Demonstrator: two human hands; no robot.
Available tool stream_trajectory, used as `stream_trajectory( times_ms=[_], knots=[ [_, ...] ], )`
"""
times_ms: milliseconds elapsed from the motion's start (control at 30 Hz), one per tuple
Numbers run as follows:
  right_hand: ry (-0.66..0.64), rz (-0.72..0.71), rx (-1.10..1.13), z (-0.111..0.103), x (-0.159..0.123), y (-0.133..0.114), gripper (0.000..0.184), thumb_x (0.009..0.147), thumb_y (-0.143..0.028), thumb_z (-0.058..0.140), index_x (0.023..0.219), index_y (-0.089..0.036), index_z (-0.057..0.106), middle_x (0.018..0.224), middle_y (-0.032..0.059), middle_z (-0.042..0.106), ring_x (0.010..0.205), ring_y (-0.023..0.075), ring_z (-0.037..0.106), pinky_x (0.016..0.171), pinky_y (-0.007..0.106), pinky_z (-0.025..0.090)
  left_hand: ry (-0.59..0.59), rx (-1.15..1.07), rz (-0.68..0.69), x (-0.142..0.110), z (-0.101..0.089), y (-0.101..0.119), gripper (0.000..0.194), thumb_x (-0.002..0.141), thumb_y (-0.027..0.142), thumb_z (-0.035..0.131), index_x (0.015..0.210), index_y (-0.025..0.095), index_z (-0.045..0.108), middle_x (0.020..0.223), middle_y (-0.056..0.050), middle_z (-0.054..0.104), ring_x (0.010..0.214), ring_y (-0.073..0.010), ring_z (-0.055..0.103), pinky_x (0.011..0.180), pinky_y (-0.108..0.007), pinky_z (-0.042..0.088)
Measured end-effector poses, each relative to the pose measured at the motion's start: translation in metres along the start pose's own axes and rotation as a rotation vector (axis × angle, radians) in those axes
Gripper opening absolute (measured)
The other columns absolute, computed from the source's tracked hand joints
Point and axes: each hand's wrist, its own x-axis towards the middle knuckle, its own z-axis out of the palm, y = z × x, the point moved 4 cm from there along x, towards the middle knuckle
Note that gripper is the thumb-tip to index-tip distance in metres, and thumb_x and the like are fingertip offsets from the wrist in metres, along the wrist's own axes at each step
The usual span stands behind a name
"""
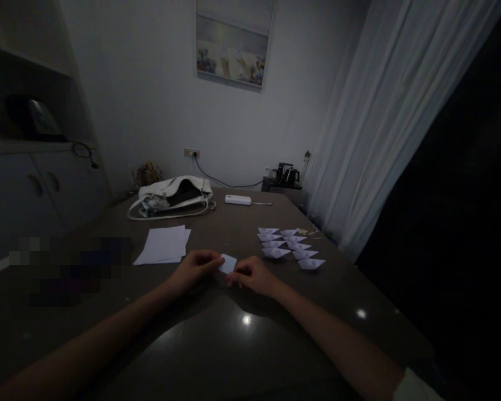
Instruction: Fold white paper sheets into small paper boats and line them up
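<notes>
My left hand (197, 264) is pinching the small folded paper (229, 263) at its left corner; my right hand (253, 274) is gripping its lower right corner. It is sitting between both, neither hand nearer; long axis unclear.

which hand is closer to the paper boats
Right. The right hand is just left of the paper boats; the left hand is farther left, on the other side of the small folded paper.

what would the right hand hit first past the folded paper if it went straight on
Likely the left hand, across the folded paper from the right hand, though depth is hard to judge.
</notes>
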Motion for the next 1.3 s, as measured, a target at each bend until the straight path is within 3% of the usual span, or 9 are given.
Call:
stream_trajectory(
  times_ms=[100, 233, 333, 567, 767, 1000, 1300],
  knots=[
    [-0.012, 0.023, -0.003, 0.000, 0.000, 0.001, 0.034, 0.079, -0.044, 0.061, 0.078, -0.011, 0.069, 0.062, 0.0009, 0.062, 0.052, 0.0098, 0.051, 0.049, 0.019, 0.037, -0.016, 0.078, 0.048, -0.001, -0.001, 0.003, 0.034, 0.068, 0.048, 0.067, 0.073, 0.015, 0.069, 0.067, -0.003, 0.068, 0.064, -0.0185, 0.060, 0.060, -0.026, 0.046],
    [0.137, -0.020, -0.042, -0.006, 0.000, -0.005, 0.030, 0.080, -0.041, 0.061, 0.088, -0.013, 0.068, 0.073, 0.0022, 0.064, 0.063, 0.0115, 0.054, 0.055, 0.019, 0.039, -0.046, 0.238, 0.130, -0.004, 0.001, 0.008, 0.029, 0.073, 0.045, 0.065, 0.077, 0.016, 0.070, 0.074, -0.005, 0.070, 0.071, -0.0210, 0.063, 0.066, -0.028, 0.048],
    [0.238, -0.032, -0.079, -0.011, 0.000, -0.010, 0.025, 0.079, -0.037, 0.064, 0.087, -0.015, 0.069, 0.071, 0.0025, 0.064, 0.059, 0.0110, 0.053, 0.053, 0.020, 0.039, -0.071, 0.369, 0.198, -0.006, 0.004, 0.008, 0.027, 0.077, 0.042, 0.062, 0.082, 0.017, 0.070, 0.074, -0.005, 0.069, 0.069, -0.0198, 0.062, 0.064, -0.026, 0.046],
    [0.256, -0.032, -0.189, -0.010, -0.002, -0.016, 0.014, 0.077, -0.028, 0.063, 0.080, -0.015, 0.067, 0.064, -0.0002, 0.059, 0.052, 0.0088, 0.047, 0.050, 0.019, 0.037, -0.047, 0.456, 0.307, -0.010, 0.005, 0.013, 0.019, 0.078, 0.037, 0.062, 0.080, 0.018, 0.068, 0.074, -0.003, 0.065, 0.069, -0.0180, 0.059, 0.064, -0.025, 0.044],
    [0.278, -0.044, -0.120, -0.009, 0.000, -0.014, 0.014, 0.077, -0.030, 0.063, 0.081, -0.016, 0.065, 0.066, -0.0001, 0.060, 0.055, 0.0094, 0.049, 0.051, 0.019, 0.037, -0.004, 0.502, 0.364, -0.012, 0.005, 0.022, 0.015, 0.078, 0.032, 0.059, 0.077, 0.018, 0.066, 0.076, -0.004, 0.063, 0.073, -0.0192, 0.058, 0.067, -0.027, 0.044],
    [0.354, -0.024, 0.050, -0.018, 0.001, -0.009, 0.014, 0.078, -0.029, 0.061, 0.081, -0.015, 0.060, 0.073, 0.0015, 0.062, 0.059, 0.0104, 0.054, 0.053, 0.020, 0.040, 0.052, 0.389, 0.275, -0.007, -0.003, 0.017, 0.021, 0.080, 0.038, 0.059, 0.079, 0.018, 0.064, 0.076, -0.004, 0.065, 0.070, -0.0195, 0.061, 0.061, -0.026, 0.045],
    [0.401, -0.041, 0.302, -0.020, 0.004, 0.000, 0.022, 0.079, -0.037, 0.058, 0.083, -0.018, 0.049, 0.088, 0.0037, 0.061, 0.064, 0.0113, 0.060, 0.051, 0.020, 0.047, 0.118, 0.126, 0.215, -0.002, -0.011, 0.006, 0.024, 0.080, 0.040, 0.061, 0.082, 0.017, 0.056, 0.082, -0.004, 0.066, 0.079, -0.0204, 0.062, 0.072, -0.029, 0.048]
  ],
)
